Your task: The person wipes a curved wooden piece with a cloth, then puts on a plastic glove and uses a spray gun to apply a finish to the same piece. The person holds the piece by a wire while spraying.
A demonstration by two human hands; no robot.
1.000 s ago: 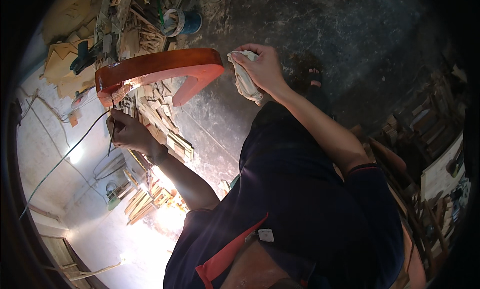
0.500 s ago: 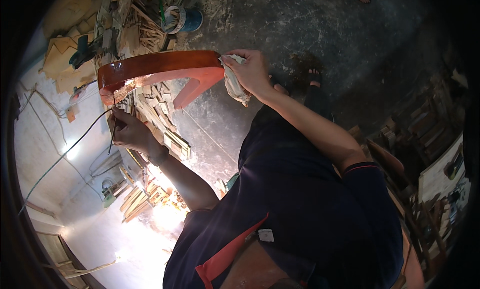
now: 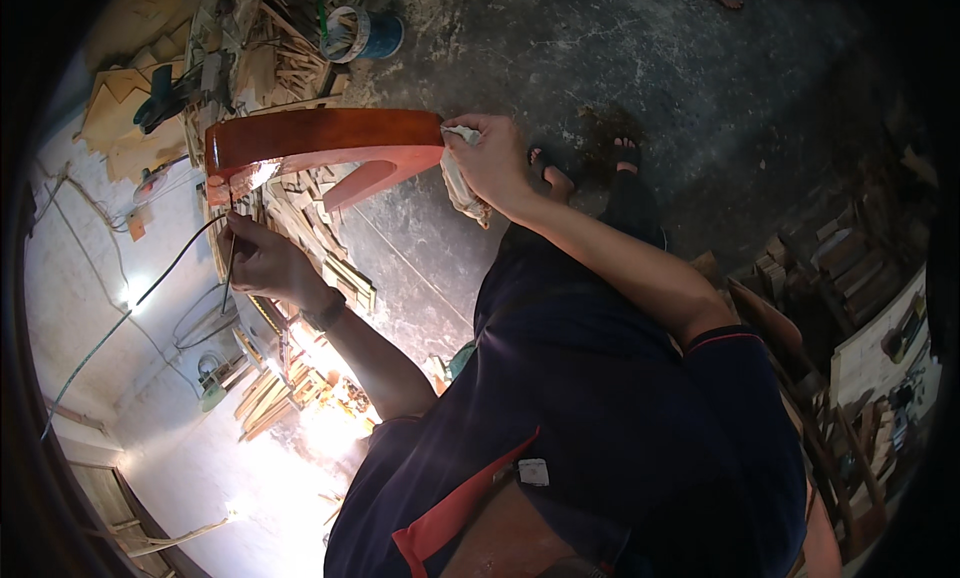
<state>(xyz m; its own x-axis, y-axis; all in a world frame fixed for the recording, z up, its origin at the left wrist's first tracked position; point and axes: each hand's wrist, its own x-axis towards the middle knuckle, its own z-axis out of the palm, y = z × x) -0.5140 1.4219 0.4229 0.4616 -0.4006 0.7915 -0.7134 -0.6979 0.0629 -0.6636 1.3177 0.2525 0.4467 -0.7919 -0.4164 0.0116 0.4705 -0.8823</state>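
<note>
A curved, glossy reddish-brown wooden piece [image 3: 325,130] is up in front of me, with a paler arm bending back under it. At its right end my right hand [image 3: 490,158] is closed around a crumpled pale cloth [image 3: 461,190], fingertips at the wood's edge. Below the left end my left hand [image 3: 262,258] pinches a thin rod [image 3: 231,253], whose upper tip meets the underside of the wood. A dark cord [image 3: 150,293] slants up from the lower left to near these fingers; whether it joins the rod I cannot tell.
Wood offcuts [image 3: 300,73] lie in heaps at the far left, beside a blue-and-white bucket [image 3: 378,36] of scraps. More wood [image 3: 840,268] is stacked at the right. Sandalled feet [image 3: 627,156] stand on the concrete floor beyond my right hand. A bright light glares at lower left.
My right hand and the cloth have shifted slightly down, and the wooden piece has tilted a little, its pale arm moving left. My left hand stays nearly in place.
</note>
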